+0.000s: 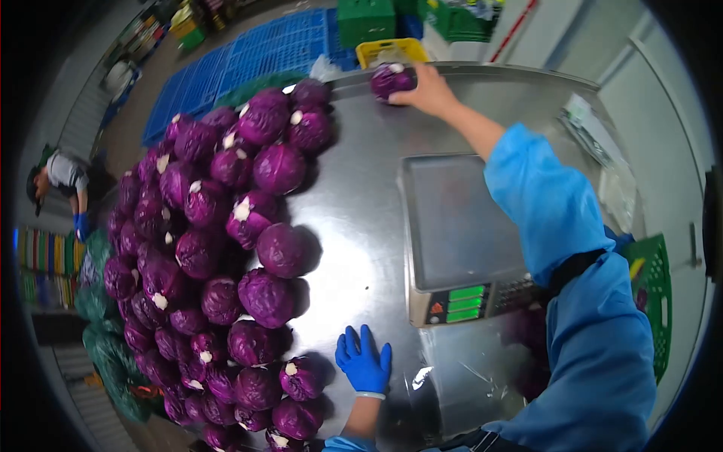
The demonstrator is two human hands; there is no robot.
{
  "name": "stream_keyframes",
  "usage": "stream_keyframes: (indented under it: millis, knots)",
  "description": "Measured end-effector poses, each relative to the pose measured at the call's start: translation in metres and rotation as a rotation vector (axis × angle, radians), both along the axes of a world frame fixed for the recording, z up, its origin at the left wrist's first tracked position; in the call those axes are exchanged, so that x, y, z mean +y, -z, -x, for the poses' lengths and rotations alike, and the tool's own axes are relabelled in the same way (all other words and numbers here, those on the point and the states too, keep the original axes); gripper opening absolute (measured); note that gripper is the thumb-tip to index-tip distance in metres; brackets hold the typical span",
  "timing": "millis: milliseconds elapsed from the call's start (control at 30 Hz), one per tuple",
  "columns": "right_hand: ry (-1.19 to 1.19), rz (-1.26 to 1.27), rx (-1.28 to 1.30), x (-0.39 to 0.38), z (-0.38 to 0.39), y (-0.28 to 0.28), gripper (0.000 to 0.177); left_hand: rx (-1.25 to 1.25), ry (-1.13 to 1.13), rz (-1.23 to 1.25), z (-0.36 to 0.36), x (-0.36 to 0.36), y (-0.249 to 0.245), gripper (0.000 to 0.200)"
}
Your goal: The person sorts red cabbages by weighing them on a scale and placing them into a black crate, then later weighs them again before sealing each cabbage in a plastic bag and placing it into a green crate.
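Note:
My right hand [431,90], bare below a blue sleeve, grips a red cabbage [390,81] at the far edge of the steel table [354,203]. Nearer to me, my left hand [364,361] wears a blue glove and is open, fingers spread over the tabletop, with nothing in it. To its left lies a big heap of red cabbages [197,252], several with pale cut stems showing. A digital scale [471,226] with a green lit display stands under my right arm, its plate bare.
Clear plastic film [467,369] lies in front of the scale, and plastic bags [591,135] at the right edge. A green crate [651,301] stands at the right. Beyond the table are blue pallets [248,56] and a yellow crate [392,51]. Another person [66,177] bends at far left.

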State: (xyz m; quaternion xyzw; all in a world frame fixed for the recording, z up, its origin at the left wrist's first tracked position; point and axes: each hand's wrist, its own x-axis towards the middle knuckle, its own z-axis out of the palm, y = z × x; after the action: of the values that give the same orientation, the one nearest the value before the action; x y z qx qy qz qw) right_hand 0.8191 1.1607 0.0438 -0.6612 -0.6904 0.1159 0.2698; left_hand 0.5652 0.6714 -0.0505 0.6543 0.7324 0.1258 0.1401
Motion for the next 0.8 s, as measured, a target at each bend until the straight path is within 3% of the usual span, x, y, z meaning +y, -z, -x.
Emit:
stream_keyframes:
  millis: [133,200,267,367,433,500,567,633,800]
  knots:
    - [0.117,0.073,0.037,0.088,0.030,0.057,0.119,0.015,0.013,0.053,0.002,0.001,0.004,0.066]
    - [0.212,0.080,-0.028,0.093,0.032,0.062,0.120,0.040,0.002,0.076,0.003,0.000,0.007,0.065]
    - [0.128,0.073,0.056,0.092,0.020,0.060,0.113,0.055,0.012,0.053,0.002,0.000,0.008,0.064]
    - [-0.128,0.228,0.601,0.023,0.001,0.016,0.100,0.036,0.009,0.074,0.002,0.002,0.002,0.064]
    - [-0.184,0.197,0.544,-0.045,-0.019,-0.024,0.088,0.015,0.002,0.066,0.003,0.005,0.001,0.064]
    - [-0.295,0.171,0.507,-0.120,-0.042,-0.055,0.092,-0.009,-0.014,0.061,0.002,0.003,-0.002,0.064]
    - [-0.346,0.150,0.315,-0.189,-0.065,-0.069,0.095,-0.011,-0.004,0.047,0.004,0.003,-0.001,0.064]
    - [-0.305,0.185,0.180,-0.246,-0.073,-0.073,0.097,-0.025,0.010,0.027,0.005,0.001,0.001,0.064]
    - [-0.341,0.106,-0.111,-0.301,-0.060,-0.078,0.104,-0.059,0.007,-0.030,0.007,-0.001,0.002,0.064]
